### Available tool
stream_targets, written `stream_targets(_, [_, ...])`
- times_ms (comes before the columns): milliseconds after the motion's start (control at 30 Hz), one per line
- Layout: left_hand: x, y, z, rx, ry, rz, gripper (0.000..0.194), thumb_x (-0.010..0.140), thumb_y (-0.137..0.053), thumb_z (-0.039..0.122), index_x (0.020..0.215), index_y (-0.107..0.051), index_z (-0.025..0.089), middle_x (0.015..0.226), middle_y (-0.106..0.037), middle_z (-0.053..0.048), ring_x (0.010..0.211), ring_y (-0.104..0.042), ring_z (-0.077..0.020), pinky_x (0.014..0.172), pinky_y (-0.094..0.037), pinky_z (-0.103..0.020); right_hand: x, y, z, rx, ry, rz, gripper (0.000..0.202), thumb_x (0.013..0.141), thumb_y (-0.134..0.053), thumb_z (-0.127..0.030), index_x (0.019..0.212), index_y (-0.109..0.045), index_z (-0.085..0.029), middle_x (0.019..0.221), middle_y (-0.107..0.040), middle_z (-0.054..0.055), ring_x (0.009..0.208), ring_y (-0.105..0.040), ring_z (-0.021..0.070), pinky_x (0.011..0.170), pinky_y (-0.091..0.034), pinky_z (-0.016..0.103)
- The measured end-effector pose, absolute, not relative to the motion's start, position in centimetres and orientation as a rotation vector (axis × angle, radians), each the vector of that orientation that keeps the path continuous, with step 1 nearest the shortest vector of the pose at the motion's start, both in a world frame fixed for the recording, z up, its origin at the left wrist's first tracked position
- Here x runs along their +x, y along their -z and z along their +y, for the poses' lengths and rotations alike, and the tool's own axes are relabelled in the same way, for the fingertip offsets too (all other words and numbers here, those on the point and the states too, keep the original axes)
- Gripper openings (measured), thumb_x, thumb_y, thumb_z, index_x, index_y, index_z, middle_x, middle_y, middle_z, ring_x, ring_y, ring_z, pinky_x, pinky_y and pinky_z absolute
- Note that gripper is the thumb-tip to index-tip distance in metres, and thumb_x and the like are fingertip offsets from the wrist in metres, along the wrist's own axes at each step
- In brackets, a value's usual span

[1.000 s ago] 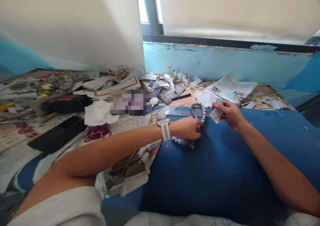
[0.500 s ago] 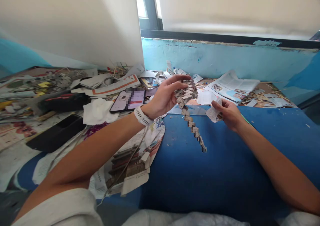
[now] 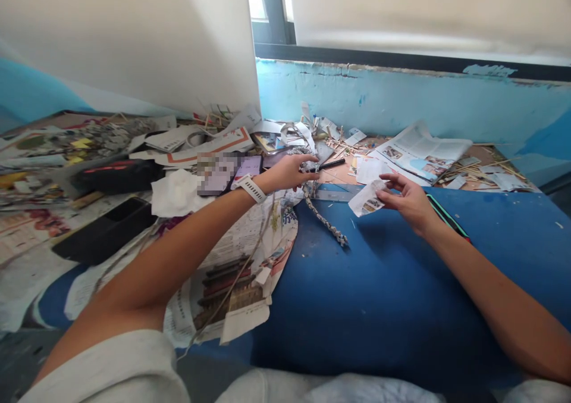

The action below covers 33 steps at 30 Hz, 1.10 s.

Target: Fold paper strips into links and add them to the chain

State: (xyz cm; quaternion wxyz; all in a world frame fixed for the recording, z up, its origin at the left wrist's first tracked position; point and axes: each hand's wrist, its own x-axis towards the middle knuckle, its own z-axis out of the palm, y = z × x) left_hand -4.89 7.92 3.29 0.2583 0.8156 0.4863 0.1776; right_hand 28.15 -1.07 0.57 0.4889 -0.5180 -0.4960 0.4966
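Curved over the folded-paper chain (image 3: 323, 215) on the left, with thumb and fingers of the left hand (image 3: 289, 174) parted around the gathered far end; cannot tell, from this angle, whether squeezing it or only resting there; over to the right, pinching a paper scrap (image 3: 366, 199) between thumb and fingertips of the right hand (image 3: 410, 203), outer fingers loose and bent; back to the chain, lying just under and to the near side of the left fingers, bunched at the far end, then trailing away on a long slant, far left to near right, past the left end of a clear ruler (image 3: 334, 193); ending in a loose tip between the two hands, short of the scrap and apart from it; clearly closer to the left hand at the bunched end; spread beneath it all, a blue tabletop (image 3: 370, 308), open toward the near side; to the left, crowded by newspaper (image 3: 241, 236), a white tissue (image 3: 176, 196) and a black case (image 3: 102, 230); to the far side, a black pen (image 3: 332, 164), thin sticks (image 3: 343, 138) and another printed sheet (image 3: 422, 153); backed at last by a pale blue wall (image 3: 379, 102).
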Motion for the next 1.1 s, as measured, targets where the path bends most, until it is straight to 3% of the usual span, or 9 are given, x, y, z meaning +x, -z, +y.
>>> stream_targets(133, [-3.1, -3.1, 7.1, 2.507, -0.571, 1.440, 0.057, 0.094, -0.066, 0.054, 0.137, -0.065, 0.017, 0.101, -0.074, -0.014, 0.086, -0.068, -0.0246, 0.081, -0.050, -0.035, 28.0, -0.1, -1.1, -1.279, -1.224, -1.213, 0.052, 0.064, -0.095, -0.035, 0.111, -0.076, -0.023, 0.108, -0.075, 0.006, 0.086, -0.073, 0.0193, 0.073, -0.065, 0.034])
stream_targets(233, [-1.8, -3.4, 5.7, 2.712, -0.717, 1.521, 0.050, 0.099, -0.060, 0.053, 0.137, -0.067, 0.021, 0.139, -0.060, -0.022, 0.121, -0.059, -0.0363, 0.096, -0.048, -0.046, 27.9, 0.0, -1.1, -1.273, -1.240, -1.234, 0.037, 0.067, -0.092, -0.036, 0.098, -0.077, -0.022, 0.099, -0.076, 0.005, 0.085, -0.072, 0.0197, 0.075, -0.064, 0.036])
stream_targets(300, [-1.1, -3.6, 4.4, 2.727, -0.793, 1.404, 0.047, 0.101, -0.057, 0.051, 0.137, -0.067, 0.022, 0.143, -0.058, -0.021, 0.130, -0.055, -0.0375, 0.104, -0.046, -0.050, 27.9, 0.0, -1.1, -1.251, -1.255, -1.246, 0.033, 0.069, -0.091, -0.038, 0.094, -0.077, -0.022, 0.096, -0.077, 0.004, 0.086, -0.072, 0.0200, 0.080, -0.064, 0.037])
stream_targets(367, [-0.4, -3.5, 3.0, 2.605, -0.794, 1.164, 0.045, 0.103, -0.056, 0.048, 0.138, -0.066, 0.022, 0.135, -0.065, -0.017, 0.122, -0.062, -0.0317, 0.105, -0.048, -0.047, 27.8, -0.2, -1.2, -1.220, -1.270, -1.253, 0.033, 0.070, -0.090, -0.039, 0.095, -0.076, -0.023, 0.097, -0.077, 0.004, 0.089, -0.073, 0.0204, 0.084, -0.063, 0.038])
stream_targets(567, [1.2, -1.4, -0.1, 1.824, -0.937, 0.784, 0.078, 0.088, -0.079, 0.039, 0.154, -0.043, 0.017, 0.126, -0.073, -0.016, 0.115, -0.072, -0.0252, 0.099, -0.059, -0.039, 27.5, -0.6, -2.0, -1.115, -1.309, -1.278, 0.031, 0.076, -0.088, -0.040, 0.096, -0.072, -0.024, 0.101, -0.078, 0.003, 0.093, -0.074, 0.0210, 0.084, -0.062, 0.038])
stream_targets(633, [1.5, -1.0, -0.6, 1.665, -0.908, 0.777, 0.069, 0.088, -0.078, 0.038, 0.147, -0.050, 0.014, 0.105, -0.079, -0.013, 0.096, -0.078, -0.0234, 0.087, -0.064, -0.037, 27.2, -0.6, -2.4, -1.102, -1.304, -1.293, 0.030, 0.077, -0.089, -0.040, 0.095, -0.070, -0.025, 0.095, -0.079, 0.003, 0.089, -0.074, 0.0207, 0.080, -0.063, 0.037])
stream_targets(833, [1.0, -0.6, -1.5, 1.356, -1.037, 0.848, 0.032, 0.079, -0.086, 0.035, 0.098, -0.071, 0.014, 0.090, -0.079, -0.005, 0.083, -0.077, -0.0190, 0.077, -0.068, -0.034, 26.2, -0.4, -3.7, -1.154, -1.062, -1.367, 0.036, 0.080, -0.087, -0.039, 0.108, -0.069, -0.027, 0.092, -0.079, 0.003, 0.081, -0.074, 0.0199, 0.071, -0.062, 0.034])
stream_targets(967, [0.6, -0.6, -1.7, 1.211, -1.077, 0.823, 0.028, 0.076, -0.087, 0.032, 0.094, -0.074, 0.015, 0.089, -0.079, -0.004, 0.080, -0.077, -0.0179, 0.079, -0.069, -0.036, 26.0, -0.4, -4.7, -1.175, -0.829, -1.539, 0.040, 0.089, -0.079, -0.037, 0.126, -0.067, -0.033, 0.096, -0.077, 0.001, 0.071, -0.069, 0.0167, 0.063, -0.057, 0.032])
stream_targets(1100, [0.4, -0.6, -1.7, 1.190, -1.121, 0.783, 0.018, 0.076, -0.083, 0.025, 0.090, -0.078, 0.015, 0.087, -0.078, -0.005, 0.078, -0.076, -0.0169, 0.082, -0.069, -0.037, 26.1, -0.6, -5.1, -1.103, -0.750, -1.625, 0.015, 0.093, -0.074, -0.033, 0.108, -0.077, -0.033, 0.102, -0.079, 0.002, 0.088, -0.075, 0.0216, 0.080, -0.061, 0.039])
